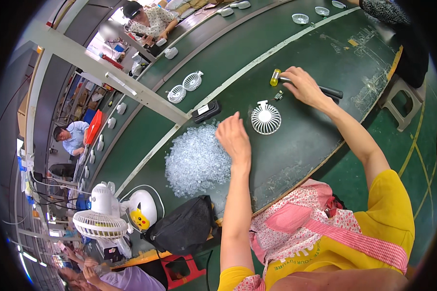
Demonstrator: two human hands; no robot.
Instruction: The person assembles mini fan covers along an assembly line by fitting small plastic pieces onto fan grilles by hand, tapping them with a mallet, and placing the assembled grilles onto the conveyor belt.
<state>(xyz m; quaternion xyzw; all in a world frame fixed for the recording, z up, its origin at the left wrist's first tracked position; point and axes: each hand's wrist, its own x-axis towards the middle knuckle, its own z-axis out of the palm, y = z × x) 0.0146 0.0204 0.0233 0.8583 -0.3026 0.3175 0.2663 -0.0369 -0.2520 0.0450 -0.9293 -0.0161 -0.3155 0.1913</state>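
Observation:
My right hand [303,88] lies over a small hammer, its fingers curled at the neck just behind the yellow head [275,77]. The black handle [331,92] shows beyond the hand. My left hand [235,138] is at the right edge of a heap of small clear plastic pieces [194,160], fingers loosely bent and apart. No held piece is visible in it. Between my hands a white round fan grille [266,120] with a short neck lies on the dark green table. A small dark part with metal bits [278,95] sits just above it, near my right fingers.
A black box with a white label [206,111] lies beyond the heap. White fan shells [184,87] rest on the green belt past a pale rail. Left stand a white desk fan [100,213] and a black mesh bag [182,225]. Other people work further off.

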